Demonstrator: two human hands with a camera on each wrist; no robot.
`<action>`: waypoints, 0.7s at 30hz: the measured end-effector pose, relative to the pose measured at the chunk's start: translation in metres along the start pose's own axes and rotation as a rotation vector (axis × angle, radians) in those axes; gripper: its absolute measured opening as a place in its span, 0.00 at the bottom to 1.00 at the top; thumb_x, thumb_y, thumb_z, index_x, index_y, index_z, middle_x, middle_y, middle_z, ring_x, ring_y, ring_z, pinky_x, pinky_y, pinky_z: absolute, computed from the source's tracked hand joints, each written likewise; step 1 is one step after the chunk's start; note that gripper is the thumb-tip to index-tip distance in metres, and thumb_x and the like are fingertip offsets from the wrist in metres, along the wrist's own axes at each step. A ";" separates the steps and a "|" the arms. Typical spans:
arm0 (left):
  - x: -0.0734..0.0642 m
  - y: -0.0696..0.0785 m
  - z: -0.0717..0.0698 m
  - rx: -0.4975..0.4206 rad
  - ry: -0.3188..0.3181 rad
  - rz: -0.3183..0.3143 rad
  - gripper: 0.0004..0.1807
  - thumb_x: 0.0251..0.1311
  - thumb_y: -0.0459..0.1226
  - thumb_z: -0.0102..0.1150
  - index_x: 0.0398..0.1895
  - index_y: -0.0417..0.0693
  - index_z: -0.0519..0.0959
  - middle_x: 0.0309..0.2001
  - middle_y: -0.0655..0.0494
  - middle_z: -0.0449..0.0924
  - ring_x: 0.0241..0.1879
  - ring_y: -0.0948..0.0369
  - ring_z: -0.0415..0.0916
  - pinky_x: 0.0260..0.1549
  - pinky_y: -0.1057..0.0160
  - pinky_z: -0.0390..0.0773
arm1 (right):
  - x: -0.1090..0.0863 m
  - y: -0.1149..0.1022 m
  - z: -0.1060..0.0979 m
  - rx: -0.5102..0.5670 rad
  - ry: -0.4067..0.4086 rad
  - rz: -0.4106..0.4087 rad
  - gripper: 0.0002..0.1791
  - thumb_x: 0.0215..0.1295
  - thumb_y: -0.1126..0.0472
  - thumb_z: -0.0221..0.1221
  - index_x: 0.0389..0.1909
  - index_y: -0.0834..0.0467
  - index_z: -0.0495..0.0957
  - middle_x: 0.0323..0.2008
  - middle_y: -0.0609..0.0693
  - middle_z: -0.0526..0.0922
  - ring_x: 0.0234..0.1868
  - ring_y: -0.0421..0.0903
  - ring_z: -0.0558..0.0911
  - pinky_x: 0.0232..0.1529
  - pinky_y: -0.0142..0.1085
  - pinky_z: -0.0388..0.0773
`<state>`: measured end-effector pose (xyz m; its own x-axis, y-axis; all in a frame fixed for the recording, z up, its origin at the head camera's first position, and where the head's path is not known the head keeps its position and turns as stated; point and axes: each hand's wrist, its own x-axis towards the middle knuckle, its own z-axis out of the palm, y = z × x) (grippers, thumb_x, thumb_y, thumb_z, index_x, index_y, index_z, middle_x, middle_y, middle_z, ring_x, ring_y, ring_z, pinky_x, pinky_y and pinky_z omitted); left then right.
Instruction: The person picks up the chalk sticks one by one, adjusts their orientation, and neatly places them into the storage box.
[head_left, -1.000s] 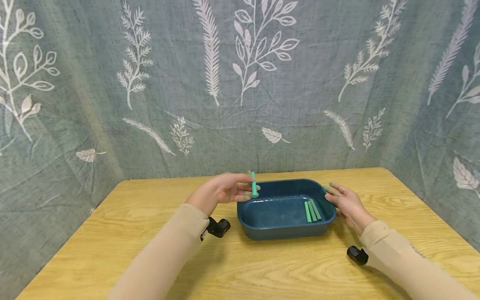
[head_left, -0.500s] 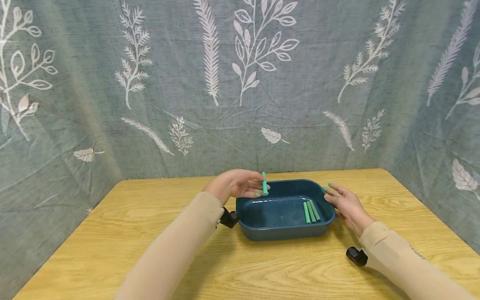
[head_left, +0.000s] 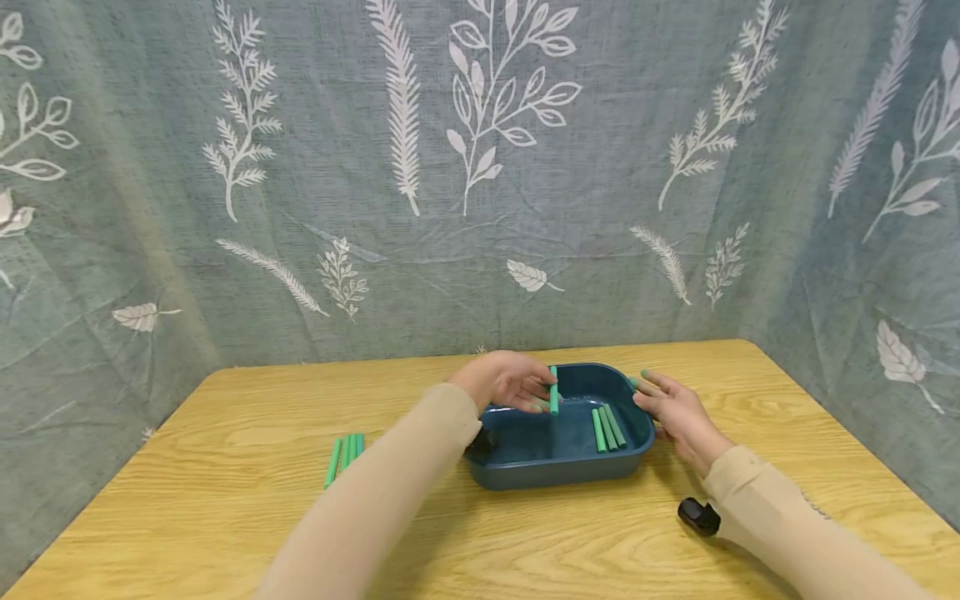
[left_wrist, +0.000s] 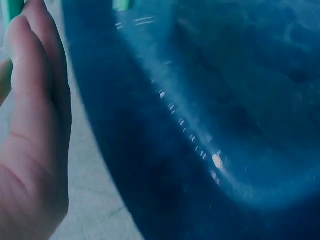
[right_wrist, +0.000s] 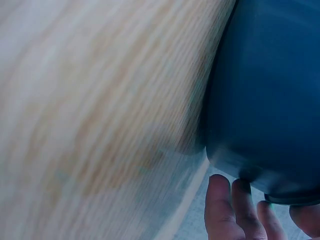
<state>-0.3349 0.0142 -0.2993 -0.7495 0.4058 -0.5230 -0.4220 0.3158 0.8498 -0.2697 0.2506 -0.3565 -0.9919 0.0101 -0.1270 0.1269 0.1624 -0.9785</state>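
Observation:
My left hand (head_left: 513, 383) is over the left part of a dark blue basin (head_left: 555, 477), pinching a short green stick (head_left: 553, 390) between thumb and fingers. The stick stands nearly upright in the head view; in the left wrist view only a bit of the green stick (left_wrist: 12, 11) shows at the corner. Three green sticks (head_left: 608, 427) lie side by side at the right of the basin floor. Against the basin's right end rests my right hand (head_left: 678, 417), fingers fairly straight; its fingertips (right_wrist: 218, 187) are by the outer wall in the right wrist view.
Several more green sticks (head_left: 345, 454) lie in a row on the wooden table (head_left: 247, 467), partly behind the left sleeve. A patterned grey-green curtain (head_left: 480, 275) closes off the back and both sides.
My left hand has moved right with the green stick, now further over the basin. The row on the table has come out from behind the left arm. My right hand stays by the basin.

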 end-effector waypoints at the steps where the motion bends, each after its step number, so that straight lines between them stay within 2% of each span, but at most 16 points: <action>1: 0.003 -0.001 0.003 0.011 0.003 -0.010 0.05 0.71 0.34 0.52 0.43 0.41 0.75 0.48 0.42 0.80 0.44 0.52 0.79 0.25 0.68 0.79 | 0.000 0.000 0.000 0.002 0.001 0.002 0.36 0.77 0.63 0.46 0.77 0.61 0.39 0.74 0.63 0.49 0.72 0.64 0.53 0.61 0.52 0.70; 4: 0.011 -0.002 0.010 0.027 -0.006 -0.042 0.04 0.70 0.33 0.52 0.41 0.41 0.74 0.40 0.45 0.78 0.39 0.53 0.79 0.23 0.69 0.79 | -0.001 0.001 0.000 0.006 0.003 0.004 0.36 0.77 0.63 0.47 0.77 0.61 0.40 0.74 0.64 0.49 0.72 0.64 0.53 0.64 0.56 0.66; 6: 0.017 -0.002 0.014 0.022 -0.019 -0.072 0.05 0.70 0.32 0.52 0.44 0.40 0.75 0.39 0.45 0.78 0.37 0.53 0.78 0.21 0.69 0.79 | 0.000 0.001 0.000 0.010 0.004 0.002 0.36 0.77 0.63 0.47 0.77 0.61 0.40 0.74 0.64 0.49 0.72 0.64 0.53 0.64 0.56 0.65; 9: 0.027 -0.006 0.018 0.013 -0.037 -0.122 0.14 0.70 0.31 0.52 0.56 0.37 0.73 0.49 0.40 0.78 0.46 0.49 0.80 0.19 0.68 0.79 | 0.001 0.001 0.001 0.014 0.010 0.004 0.36 0.77 0.63 0.47 0.77 0.61 0.40 0.74 0.64 0.50 0.71 0.64 0.55 0.61 0.53 0.70; 12: 0.035 -0.011 0.023 0.012 -0.052 -0.154 0.24 0.70 0.31 0.52 0.68 0.36 0.66 0.61 0.36 0.70 0.59 0.46 0.73 0.20 0.67 0.80 | 0.002 0.002 0.001 0.018 0.015 0.007 0.35 0.77 0.64 0.47 0.77 0.61 0.41 0.73 0.64 0.50 0.71 0.64 0.55 0.59 0.50 0.73; 13: 0.038 -0.013 0.025 0.017 -0.056 -0.160 0.26 0.70 0.30 0.52 0.70 0.36 0.64 0.64 0.35 0.67 0.60 0.46 0.72 0.21 0.67 0.81 | 0.002 0.002 0.002 0.018 0.016 0.010 0.35 0.77 0.64 0.47 0.77 0.60 0.41 0.74 0.64 0.50 0.71 0.64 0.56 0.58 0.49 0.73; 16: 0.043 -0.015 0.029 0.025 -0.064 -0.182 0.26 0.70 0.29 0.52 0.70 0.37 0.63 0.65 0.34 0.66 0.59 0.45 0.72 0.36 0.65 0.84 | 0.003 0.002 0.001 0.019 0.016 0.009 0.35 0.77 0.64 0.47 0.77 0.60 0.41 0.74 0.64 0.51 0.71 0.63 0.56 0.57 0.48 0.75; 18: 0.046 -0.015 0.033 0.029 -0.065 -0.191 0.26 0.70 0.29 0.52 0.70 0.36 0.64 0.64 0.34 0.67 0.59 0.45 0.73 0.47 0.61 0.81 | 0.003 0.002 0.001 0.019 0.019 0.008 0.35 0.76 0.64 0.47 0.77 0.60 0.42 0.74 0.63 0.51 0.71 0.63 0.56 0.54 0.44 0.77; 21: 0.051 -0.014 0.039 0.041 -0.069 -0.191 0.26 0.70 0.28 0.52 0.70 0.35 0.63 0.62 0.34 0.69 0.58 0.45 0.73 0.55 0.58 0.74 | 0.003 0.002 -0.001 0.023 0.028 0.007 0.35 0.76 0.65 0.47 0.77 0.60 0.43 0.73 0.63 0.52 0.71 0.62 0.57 0.49 0.39 0.79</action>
<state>-0.3475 0.0636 -0.3399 -0.6201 0.3928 -0.6791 -0.5311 0.4269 0.7319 -0.2719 0.2523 -0.3590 -0.9908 0.0393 -0.1294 0.1337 0.1392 -0.9812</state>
